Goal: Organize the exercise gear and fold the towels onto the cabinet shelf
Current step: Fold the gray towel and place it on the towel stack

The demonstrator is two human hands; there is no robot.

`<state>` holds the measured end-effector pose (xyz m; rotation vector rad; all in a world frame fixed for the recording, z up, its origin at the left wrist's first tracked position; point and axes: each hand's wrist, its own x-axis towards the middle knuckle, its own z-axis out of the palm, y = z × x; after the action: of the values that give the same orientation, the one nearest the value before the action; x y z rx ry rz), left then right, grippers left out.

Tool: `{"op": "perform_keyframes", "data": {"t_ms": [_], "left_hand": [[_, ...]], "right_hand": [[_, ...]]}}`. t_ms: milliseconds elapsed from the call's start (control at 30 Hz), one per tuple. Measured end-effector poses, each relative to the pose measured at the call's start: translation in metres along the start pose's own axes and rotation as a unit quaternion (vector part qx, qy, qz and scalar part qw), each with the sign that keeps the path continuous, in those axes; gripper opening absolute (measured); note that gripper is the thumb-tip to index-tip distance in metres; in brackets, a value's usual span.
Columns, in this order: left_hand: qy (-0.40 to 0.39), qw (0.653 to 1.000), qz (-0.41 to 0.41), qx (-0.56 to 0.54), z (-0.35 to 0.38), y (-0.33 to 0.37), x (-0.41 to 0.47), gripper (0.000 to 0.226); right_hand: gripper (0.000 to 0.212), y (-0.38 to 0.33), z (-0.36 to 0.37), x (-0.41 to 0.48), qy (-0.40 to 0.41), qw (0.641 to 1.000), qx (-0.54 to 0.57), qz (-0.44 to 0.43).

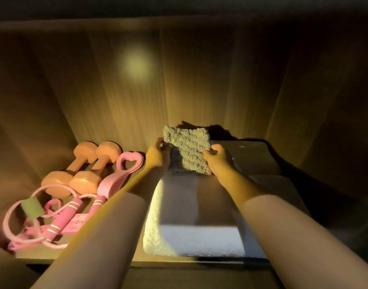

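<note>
The small towel [187, 151] stands upright at the back of the white towel stack [178, 236] on the shelf [39, 256], its width running left to right, with the left hand [159, 155] pinching its left edge, the right hand [217, 159] its right, and both arms reaching forward equally.

Arms extended forward, left hand [159, 155] and right hand [219, 158] pinching towel [187, 149]

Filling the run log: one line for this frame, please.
left hand: pinches small towel, left edge | right hand: pinches its right edge | towel: upright over folded white towels | dumbbells, jump rope: shelf left
</note>
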<state>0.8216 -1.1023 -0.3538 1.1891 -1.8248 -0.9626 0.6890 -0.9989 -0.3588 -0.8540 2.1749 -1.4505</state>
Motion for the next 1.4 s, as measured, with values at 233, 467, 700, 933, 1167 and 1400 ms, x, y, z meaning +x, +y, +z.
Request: {"op": "perform_keyframes", "data": {"t_ms": [233,467,700,933,1167,1400], "left_hand": [[0.024,0.997,0.018,0.069,0.014,-0.006,0.023,0.033],[0.008,0.934,0.214,0.288,0.017,0.000,0.013,0.057],[-0.200,0.885,0.139,0.397,0.030,-0.021,0.021,0.059],[-0.119,0.905,0.092,0.398,0.021,-0.018,0.001,0.067],[-0.124,0.898,0.114,0.406,-0.016,0.007,-0.098,0.068],[-0.135,0.918,0.120,0.353,-0.065,0.029,-0.250,0.065]], "right_hand": [[0.031,0.006,0.015,0.020,0.080,0.995,-0.055,-0.010],[0.055,0.003,0.016,0.013,-0.013,0.926,-0.293,-0.239],[0.060,0.018,0.027,0.031,-0.150,0.858,-0.477,-0.117],[0.062,0.020,0.011,0.010,-0.119,0.898,-0.404,-0.129],[0.061,0.016,-0.047,-0.084,-0.097,0.892,-0.419,-0.136],[0.059,0.014,-0.101,-0.228,-0.119,0.900,-0.381,-0.174]]}}
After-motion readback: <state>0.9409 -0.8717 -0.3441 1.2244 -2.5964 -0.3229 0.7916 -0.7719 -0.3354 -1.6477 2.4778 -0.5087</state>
